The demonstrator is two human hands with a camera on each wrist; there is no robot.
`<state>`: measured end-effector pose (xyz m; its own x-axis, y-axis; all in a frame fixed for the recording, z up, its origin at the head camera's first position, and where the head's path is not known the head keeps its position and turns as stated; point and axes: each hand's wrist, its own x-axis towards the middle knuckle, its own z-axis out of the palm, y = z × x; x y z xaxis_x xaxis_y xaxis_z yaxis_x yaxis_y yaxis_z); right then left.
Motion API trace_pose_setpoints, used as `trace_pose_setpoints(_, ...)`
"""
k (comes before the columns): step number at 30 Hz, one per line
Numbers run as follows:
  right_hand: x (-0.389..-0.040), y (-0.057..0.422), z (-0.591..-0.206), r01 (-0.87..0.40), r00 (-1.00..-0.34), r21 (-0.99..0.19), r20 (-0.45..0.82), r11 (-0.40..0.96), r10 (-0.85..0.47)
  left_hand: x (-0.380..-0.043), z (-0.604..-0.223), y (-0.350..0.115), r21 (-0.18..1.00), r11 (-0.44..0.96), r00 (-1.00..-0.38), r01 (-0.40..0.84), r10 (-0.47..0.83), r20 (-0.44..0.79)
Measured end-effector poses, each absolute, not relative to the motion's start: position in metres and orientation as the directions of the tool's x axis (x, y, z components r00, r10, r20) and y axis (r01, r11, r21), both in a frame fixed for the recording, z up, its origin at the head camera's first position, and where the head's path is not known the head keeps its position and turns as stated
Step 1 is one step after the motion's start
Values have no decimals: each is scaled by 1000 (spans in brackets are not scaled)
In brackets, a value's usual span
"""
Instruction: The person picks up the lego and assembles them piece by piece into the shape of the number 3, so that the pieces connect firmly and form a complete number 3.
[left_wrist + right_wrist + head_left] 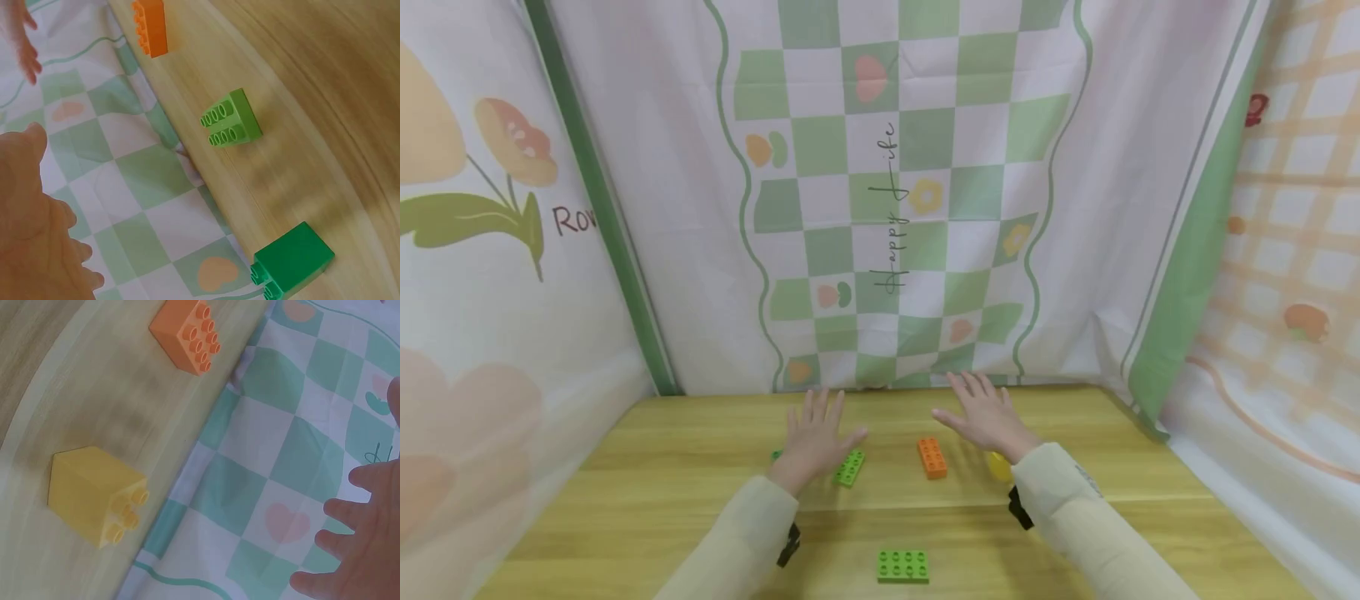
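Note:
My left hand [814, 443] is held above the table with its fingers spread and nothing in it. Beneath it and partly covered lies a light green building brick [850, 468]; a darker green brick [294, 259] stands to its left, almost hidden in the head view. My right hand [988, 417], fingers also spread, hovers over the right side holding nothing. Below its wrist is a yellow brick [97, 494], mostly covered by the arm in the head view. An orange brick [932, 458] lies between the hands. Closer to me sits another light green brick [903, 567], studs up.
The wooden table [662, 475] ends at a hanging checkered cloth [895, 208] behind the hands. Printed fabric also hangs at the left [482, 275] and right sides. Dark wrist mounts [1019, 508] stick out below both sleeves.

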<state>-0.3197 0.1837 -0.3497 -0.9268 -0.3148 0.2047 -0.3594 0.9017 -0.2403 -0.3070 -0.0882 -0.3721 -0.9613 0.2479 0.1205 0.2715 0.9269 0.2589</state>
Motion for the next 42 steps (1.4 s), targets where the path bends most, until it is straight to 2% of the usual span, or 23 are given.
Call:
trace_pose_setpoints(27,-300,206,-361,-377,-915,-304,272,875,-300,-276,-392,-91,262,871,-905,417,372,205)
trace_pose_setpoints(42,-284,217,-371,-395,-904,-353,315,848,-289,-259,-404,-92,305,828,-882,470,446,150)
